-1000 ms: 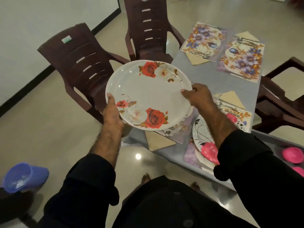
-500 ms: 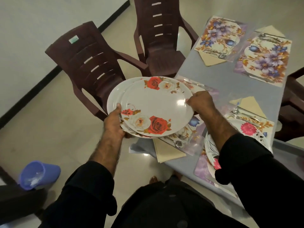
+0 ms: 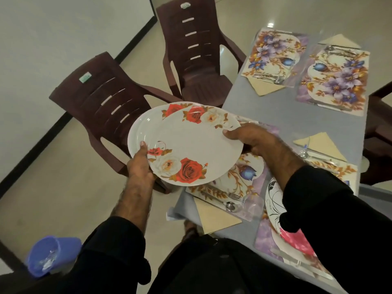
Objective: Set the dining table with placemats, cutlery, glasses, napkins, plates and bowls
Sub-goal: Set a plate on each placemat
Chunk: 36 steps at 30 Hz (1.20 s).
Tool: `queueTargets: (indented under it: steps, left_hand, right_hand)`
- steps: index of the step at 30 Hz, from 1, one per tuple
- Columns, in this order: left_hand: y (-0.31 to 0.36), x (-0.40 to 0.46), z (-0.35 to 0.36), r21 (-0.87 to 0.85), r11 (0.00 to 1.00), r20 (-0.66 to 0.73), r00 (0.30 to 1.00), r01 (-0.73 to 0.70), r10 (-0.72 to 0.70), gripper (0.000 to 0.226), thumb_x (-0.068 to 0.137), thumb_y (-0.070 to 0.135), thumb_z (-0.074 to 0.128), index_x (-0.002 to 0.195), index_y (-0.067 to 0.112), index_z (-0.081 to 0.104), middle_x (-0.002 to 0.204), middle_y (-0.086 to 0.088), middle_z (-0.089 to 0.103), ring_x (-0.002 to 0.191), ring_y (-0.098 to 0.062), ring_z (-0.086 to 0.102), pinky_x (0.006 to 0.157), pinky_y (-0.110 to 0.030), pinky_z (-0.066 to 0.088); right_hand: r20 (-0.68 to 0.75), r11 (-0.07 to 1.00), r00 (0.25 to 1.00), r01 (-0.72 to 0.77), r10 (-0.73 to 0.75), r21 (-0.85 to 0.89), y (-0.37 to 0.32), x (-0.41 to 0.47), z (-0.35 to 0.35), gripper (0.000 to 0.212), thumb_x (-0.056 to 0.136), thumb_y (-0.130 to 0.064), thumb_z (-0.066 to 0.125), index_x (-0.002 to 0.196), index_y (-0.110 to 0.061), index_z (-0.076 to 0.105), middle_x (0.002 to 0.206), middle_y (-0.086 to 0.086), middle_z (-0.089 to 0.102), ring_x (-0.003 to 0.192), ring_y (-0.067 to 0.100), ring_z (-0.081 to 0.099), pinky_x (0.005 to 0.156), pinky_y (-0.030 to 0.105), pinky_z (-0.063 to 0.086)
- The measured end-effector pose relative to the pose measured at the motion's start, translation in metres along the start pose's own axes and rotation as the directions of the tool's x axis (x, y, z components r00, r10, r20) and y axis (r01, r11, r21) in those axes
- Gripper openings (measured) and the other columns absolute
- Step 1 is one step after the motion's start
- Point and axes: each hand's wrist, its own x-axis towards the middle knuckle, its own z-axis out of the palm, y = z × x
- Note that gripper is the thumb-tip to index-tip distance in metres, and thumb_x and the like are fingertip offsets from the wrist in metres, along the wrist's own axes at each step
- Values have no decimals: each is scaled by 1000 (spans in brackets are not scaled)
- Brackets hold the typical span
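Left hand: fingers grip the rose plates' near-left rim.
Right hand: fingers pinch the top plate's right rim.
Plates: held above the near-left placemat on the desk.

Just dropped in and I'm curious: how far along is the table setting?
Done: four floral placemats with napkins and cutlery are laid, and one place has a plate. In hand: left hand and right hand hold stacked rose plates over the near mat. Left: remaining plates and bowls.
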Motion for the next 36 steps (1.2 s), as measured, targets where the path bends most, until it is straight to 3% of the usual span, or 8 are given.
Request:
queueTargets:
  steps: [4,12,17,20,24,27,31,36]
  left_hand:
    - [4,7,20,23,1000,73,997,-12,10,44,86,27,89,118,5,71,102,-16,81,86,-37,80,66,-58,65]
    - [29,44,20,50,992,328,936,119,-129,48,100,44,70,136,12,67,126,-17,76,111,-42,75,92,-69,58]
    - [47,57,15,42,993,404,907,114,-121,51,97,43,74,133,8,70,125,-18,76,110,-41,75,83,-64,62]
    - [57,65,5,104,993,295,952,49,-78,38,96,28,78,126,5,71,113,-17,80,95,-37,80,68,-52,65]
    - [67,77,2,113,994,142,989,11,-27,34,95,23,81,121,4,70,105,-16,81,85,-33,81,70,-53,66]
    - [74,74,12,134,990,48,998,-35,28,36,96,24,79,124,6,68,103,-13,79,82,-29,80,70,-51,67]
    - [78,63,37,135,986,-40,994,-99,105,36,98,21,75,129,7,64,109,-11,77,84,-26,79,72,-48,68]
    - [67,41,61,176,979,-84,989,-102,118,26,101,27,71,120,9,65,99,-3,74,77,-19,77,59,-32,65]
  right_hand:
    - [-146,1000,989,-17,15,-11,-1,12,-4,37,89,-30,84,121,-19,69,109,5,80,102,32,75,99,51,58]
    - [-366,964,909,248,-199,92,4,9,24,37,90,-22,83,123,-9,73,110,8,80,98,32,78,92,51,62]
    - [-393,977,902,210,-179,35,11,24,65,42,88,-30,85,125,-15,72,116,3,79,102,29,76,93,54,62]
    - [-446,989,882,138,-150,-60,8,24,72,42,90,-33,83,126,-16,69,117,1,76,101,28,74,89,49,63]
    - [-582,977,785,184,-210,-104,-4,19,53,34,93,-22,81,121,-8,69,107,3,74,82,18,72,64,29,57]
    - [-741,963,623,236,-252,-129,-9,13,32,40,88,-25,83,123,-8,73,112,10,77,92,28,75,80,40,64]
    - [-849,952,439,209,-294,-222,-10,-3,-1,47,88,-29,82,128,-7,71,121,13,75,107,31,73,86,36,60]
    - [-823,939,469,45,-320,-340,20,-11,-29,44,87,-29,79,125,-6,71,122,17,73,109,37,71,80,32,50]
